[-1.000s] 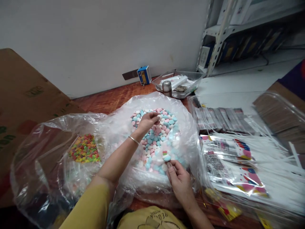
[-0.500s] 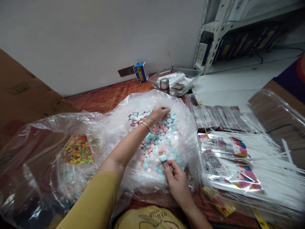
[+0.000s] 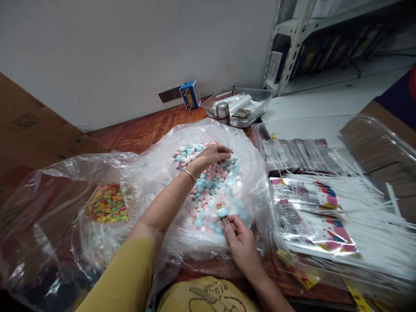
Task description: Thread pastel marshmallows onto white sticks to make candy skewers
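Note:
My left hand (image 3: pixel 217 154) reaches across the middle of a plastic bag (image 3: pixel 175 141) full of pink, blue and white button-shaped candies (image 3: pixel 208 184). Its fingers are bent together, with a whitish candy (image 3: pixel 231 157) at the tips. Lower right, my right hand (image 3: pixel 239 236) pinches a small candy stack (image 3: pixel 221 211) between thumb and forefinger. A blue and white piece shows in that stack, with a red and green striped piece above it. Whatever lies under the fingertips is hidden.
Ring-shaped coloured candies (image 3: pixel 108 203) lie in another clear bag at left, beside a cardboard box (image 3: pixel 35 125). At right, a clear tray (image 3: pixel 271 242) holds white sticks (image 3: pixel 373 225) and printed packets (image 3: pixel 312 216). Behind stand a metal-topped container (image 3: pixel 222 113) and a blue box (image 3: pixel 190 95).
My left hand has risen slightly from the candies, its fingers now bunched at a whitish piece. The right hand keeps its pinch on the candy stack, almost unmoved. The view has shifted a little.

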### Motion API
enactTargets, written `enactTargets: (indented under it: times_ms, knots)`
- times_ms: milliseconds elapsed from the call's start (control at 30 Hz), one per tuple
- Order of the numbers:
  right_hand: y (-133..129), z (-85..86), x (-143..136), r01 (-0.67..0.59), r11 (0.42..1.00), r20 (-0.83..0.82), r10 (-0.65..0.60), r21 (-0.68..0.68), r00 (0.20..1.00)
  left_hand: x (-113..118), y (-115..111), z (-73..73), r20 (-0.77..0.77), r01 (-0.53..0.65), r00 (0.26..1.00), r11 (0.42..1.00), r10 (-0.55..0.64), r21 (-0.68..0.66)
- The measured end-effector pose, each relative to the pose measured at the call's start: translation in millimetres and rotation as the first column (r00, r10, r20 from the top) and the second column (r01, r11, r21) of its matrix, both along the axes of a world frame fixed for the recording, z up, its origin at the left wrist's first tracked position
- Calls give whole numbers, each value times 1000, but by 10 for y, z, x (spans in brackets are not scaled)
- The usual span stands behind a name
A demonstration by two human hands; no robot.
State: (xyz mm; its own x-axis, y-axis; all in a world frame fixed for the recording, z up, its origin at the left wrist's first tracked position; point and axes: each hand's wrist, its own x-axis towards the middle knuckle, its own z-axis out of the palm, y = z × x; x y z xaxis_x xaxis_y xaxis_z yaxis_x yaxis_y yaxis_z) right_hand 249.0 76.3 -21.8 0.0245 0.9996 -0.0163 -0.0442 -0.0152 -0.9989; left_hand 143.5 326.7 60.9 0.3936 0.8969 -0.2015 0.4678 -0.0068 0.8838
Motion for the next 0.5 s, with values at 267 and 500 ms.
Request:
enactTargets:
  times_ms: [267,500]
  knots:
    - [-5,-5,0,6,1000,19,-5,-13,1000,99,-18,-5,-360,27,932,984,40,178]
    - [-13,2,13,0,1000,18,0,1,1000,69,-99,-6,-430,70,902,966,45,247]
